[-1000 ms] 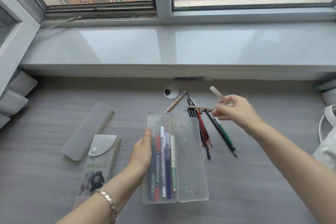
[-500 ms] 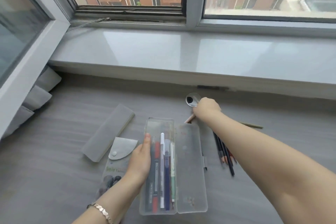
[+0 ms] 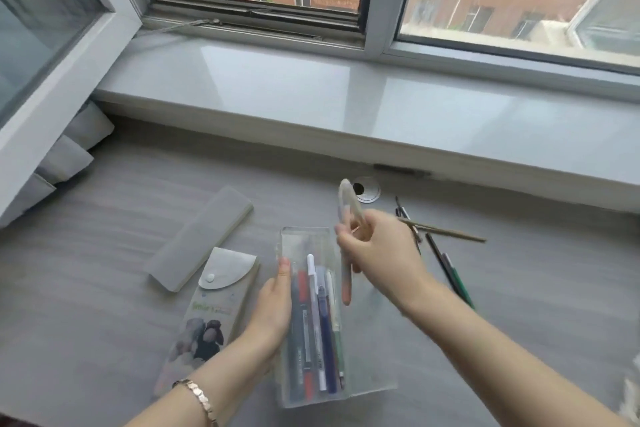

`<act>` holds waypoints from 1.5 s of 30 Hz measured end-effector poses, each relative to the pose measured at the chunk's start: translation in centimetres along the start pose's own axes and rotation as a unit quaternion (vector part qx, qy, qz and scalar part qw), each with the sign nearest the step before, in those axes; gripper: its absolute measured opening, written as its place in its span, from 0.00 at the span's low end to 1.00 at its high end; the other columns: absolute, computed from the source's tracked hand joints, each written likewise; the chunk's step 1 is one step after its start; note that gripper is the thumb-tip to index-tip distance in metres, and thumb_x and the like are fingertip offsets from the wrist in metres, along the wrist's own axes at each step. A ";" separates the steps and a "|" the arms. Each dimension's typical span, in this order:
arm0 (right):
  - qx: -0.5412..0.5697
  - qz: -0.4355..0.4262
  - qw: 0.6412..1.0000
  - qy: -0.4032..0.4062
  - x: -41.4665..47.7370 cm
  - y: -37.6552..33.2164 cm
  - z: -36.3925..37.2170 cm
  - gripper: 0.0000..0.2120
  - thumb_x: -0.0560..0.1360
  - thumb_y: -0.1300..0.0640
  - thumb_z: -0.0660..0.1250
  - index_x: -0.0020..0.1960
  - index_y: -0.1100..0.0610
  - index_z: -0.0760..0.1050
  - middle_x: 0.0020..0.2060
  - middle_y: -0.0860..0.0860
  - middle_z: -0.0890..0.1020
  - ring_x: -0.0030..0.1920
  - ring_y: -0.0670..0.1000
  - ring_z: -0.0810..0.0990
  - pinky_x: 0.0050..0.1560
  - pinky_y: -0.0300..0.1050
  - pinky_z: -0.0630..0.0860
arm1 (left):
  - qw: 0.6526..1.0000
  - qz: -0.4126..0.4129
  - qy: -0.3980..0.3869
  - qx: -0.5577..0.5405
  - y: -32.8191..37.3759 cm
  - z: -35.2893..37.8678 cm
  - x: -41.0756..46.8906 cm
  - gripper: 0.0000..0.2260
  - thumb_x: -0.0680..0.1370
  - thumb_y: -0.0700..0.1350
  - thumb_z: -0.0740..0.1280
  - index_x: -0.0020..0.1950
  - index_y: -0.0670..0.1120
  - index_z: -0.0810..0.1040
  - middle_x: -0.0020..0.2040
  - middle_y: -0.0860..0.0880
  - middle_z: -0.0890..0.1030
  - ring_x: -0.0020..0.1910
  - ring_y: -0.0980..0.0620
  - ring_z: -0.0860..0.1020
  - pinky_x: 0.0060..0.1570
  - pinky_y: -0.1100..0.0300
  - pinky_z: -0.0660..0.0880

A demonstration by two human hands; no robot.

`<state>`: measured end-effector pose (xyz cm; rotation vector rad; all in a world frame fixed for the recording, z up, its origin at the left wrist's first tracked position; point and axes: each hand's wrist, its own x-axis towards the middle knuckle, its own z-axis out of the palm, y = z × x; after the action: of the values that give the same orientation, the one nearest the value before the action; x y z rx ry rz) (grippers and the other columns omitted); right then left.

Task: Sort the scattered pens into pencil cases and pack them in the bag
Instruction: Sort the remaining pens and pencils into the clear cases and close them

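Observation:
A clear plastic pencil case (image 3: pixel 298 239) lies open on the grey desk, with several pens (image 3: pixel 317 322) lined up in its left half. My left hand (image 3: pixel 273 308) holds the case's left edge, thumb on the rim. My right hand (image 3: pixel 377 250) hovers over the open lid and grips two pens (image 3: pixel 346 270), a pale one pointing up and a peach-tipped one hanging down. Behind that hand lie several loose pencils (image 3: pixel 450 274) and a thin brown one (image 3: pixel 446 231). Of the bag only a white scrap (image 3: pixel 632 388) shows at the right edge.
A printed pouch with a snap flap (image 3: pixel 214 302) and a flat grey sleeve case (image 3: pixel 201 236) lie left of the clear case. A round cable grommet (image 3: pixel 367 190) sits in the desk near the window sill (image 3: pixel 311 97). Folded cushions (image 3: pixel 69 156) rest at far left.
My right hand reached back to the grommet, took hold of another pen there and has come forward over the open case with two pens. The left hand stayed put.

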<state>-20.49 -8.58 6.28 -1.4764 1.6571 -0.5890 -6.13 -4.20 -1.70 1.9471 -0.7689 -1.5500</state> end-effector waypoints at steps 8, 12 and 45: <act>-0.132 -0.030 0.986 -0.097 -5.7 2.5 5.6 0.13 0.76 0.53 0.63 0.58 0.57 0.70 0.55 0.55 0.75 0.56 0.57 0.75 0.54 0.45 0.69 | 0.990 -0.043 0.009 -0.134 0.2 1.6 -1.6 0.27 0.79 0.62 0.51 0.52 0.42 0.79 0.46 0.42 0.83 0.42 0.47 0.81 0.40 0.57 0.74; 0.004 -0.027 0.999 -0.045 -6.4 2.0 5.2 0.18 0.78 0.53 0.60 0.67 0.53 0.64 0.57 0.50 0.74 0.59 0.50 0.73 0.53 0.35 0.66 | 0.993 -0.014 0.006 -0.115 -0.6 1.2 -2.1 0.24 0.80 0.60 0.50 0.52 0.46 0.80 0.45 0.48 0.85 0.43 0.56 0.82 0.43 0.62 0.76; -0.230 -0.269 0.921 0.162 -5.1 8.0 3.8 0.16 0.72 0.53 0.57 0.53 0.57 0.78 0.51 0.50 0.83 0.56 0.50 0.80 0.64 0.52 0.59 | 0.989 0.060 -0.131 -0.012 0.1 4.4 -4.1 0.18 0.82 0.54 0.47 0.62 0.52 0.72 0.59 0.55 0.75 0.58 0.61 0.72 0.58 0.66 0.64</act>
<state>-22.16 -1.39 -0.82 -2.3231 1.7071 -0.8107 -11.23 -1.61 0.29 1.6657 -0.9516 -1.7534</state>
